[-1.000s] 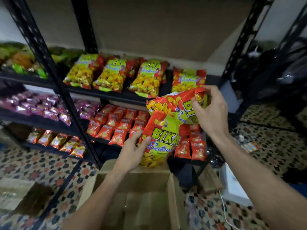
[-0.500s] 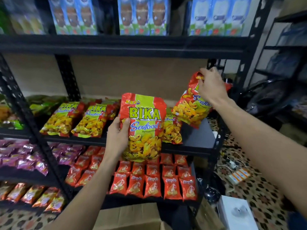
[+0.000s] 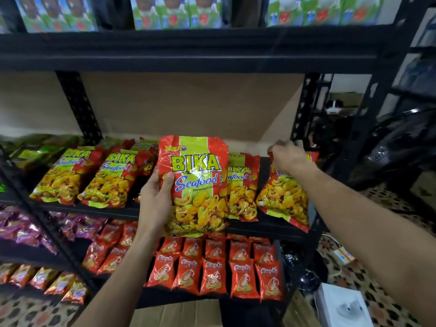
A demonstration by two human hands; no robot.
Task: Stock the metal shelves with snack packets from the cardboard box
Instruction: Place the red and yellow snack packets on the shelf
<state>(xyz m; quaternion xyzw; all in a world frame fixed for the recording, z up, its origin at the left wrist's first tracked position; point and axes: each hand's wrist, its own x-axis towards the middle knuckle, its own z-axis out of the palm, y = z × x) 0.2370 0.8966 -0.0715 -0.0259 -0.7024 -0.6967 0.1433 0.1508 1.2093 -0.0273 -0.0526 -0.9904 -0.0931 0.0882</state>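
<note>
On the middle shelf (image 3: 278, 226), the right hand (image 3: 289, 159) pinches one packet's (image 3: 284, 199) top seam while the left hand (image 3: 157, 199) grips another packet (image 3: 195, 185) by its side (light, crinkly, slippery, crushable).

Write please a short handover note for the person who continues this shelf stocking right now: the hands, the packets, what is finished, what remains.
Left hand: holds a Bika Seafood packet upright in front of the middle shelf, not yet placed.
Right hand: grips the top of the rightmost packet, which already lies on that shelf.
Done: a row of Bika packets lies along the shelf.
Left: release the right one, place the left one, take more from the cardboard box below.
</note>
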